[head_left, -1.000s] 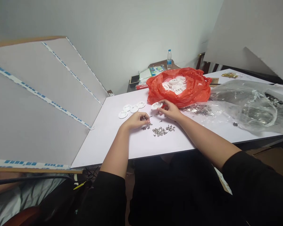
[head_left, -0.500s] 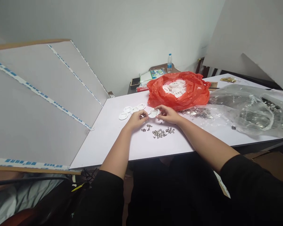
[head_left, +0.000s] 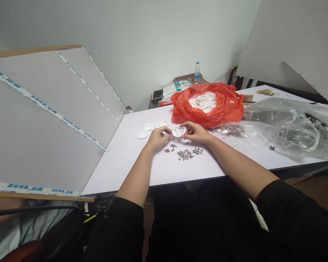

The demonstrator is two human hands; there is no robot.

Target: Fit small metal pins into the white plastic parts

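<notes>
My right hand (head_left: 196,133) grips a white round plastic disc (head_left: 178,131) by its right edge, above the white table (head_left: 120,160). At the disc's left side is my left hand (head_left: 159,138), its fingers pinched on a thin dark stick-like piece (head_left: 166,134) too small to name. Several similar white discs (head_left: 143,134) lie beyond my left hand, partly overlapping. Small metal pieces (head_left: 185,155) are heaped in loose clusters nearer me, below both hands.
A red plastic bag (head_left: 221,115) full of white discs stands behind my hands. Clear bags (head_left: 292,127) with small metal parts lie on the right. A grey panel (head_left: 43,145) borders the table's left side; a water bottle (head_left: 197,74) stands farther back.
The disc in my right hand has tilted, showing more of its face. Both hands keep nearly the same place, and the view has shifted very slightly.
</notes>
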